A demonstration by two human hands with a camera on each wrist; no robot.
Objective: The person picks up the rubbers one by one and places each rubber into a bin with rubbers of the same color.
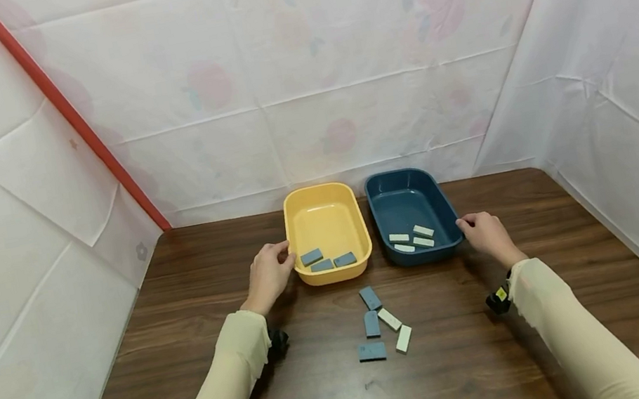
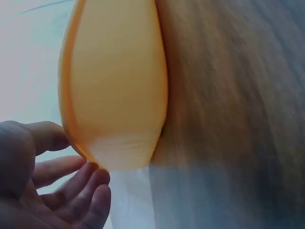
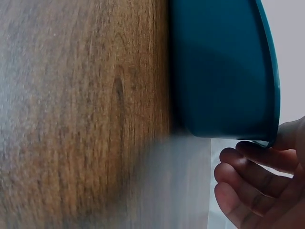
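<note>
Left hand [image 1: 269, 276]: Thumb and finger pinch the rim of the yellow tray [image 1: 324, 223] at its near left corner; the other fingers curl loosely below the rim.
Right hand [image 1: 485, 238]: Thumb and finger pinch the rim of the blue tray [image 1: 402, 203] at its near right corner, the remaining fingers bent beside the wall.
Two trays: Side by side on the wooden table [image 1: 448, 383], a narrow gap between; the yellow lies right of the left fingertips, the blue left of the right fingertips.
Yellow tray's load: Three gray tiles [image 1: 312, 256] at the near end, just beside the pinching left fingers.
Blue tray's load: Four cream tiles [image 1: 424, 242] near its front, inside the wall from the right fingers.
Between the forearms: Three loose gray tiles [image 1: 371, 324] and two loose cream tiles [image 1: 404, 339], clustered well apart from both hands.
</note>
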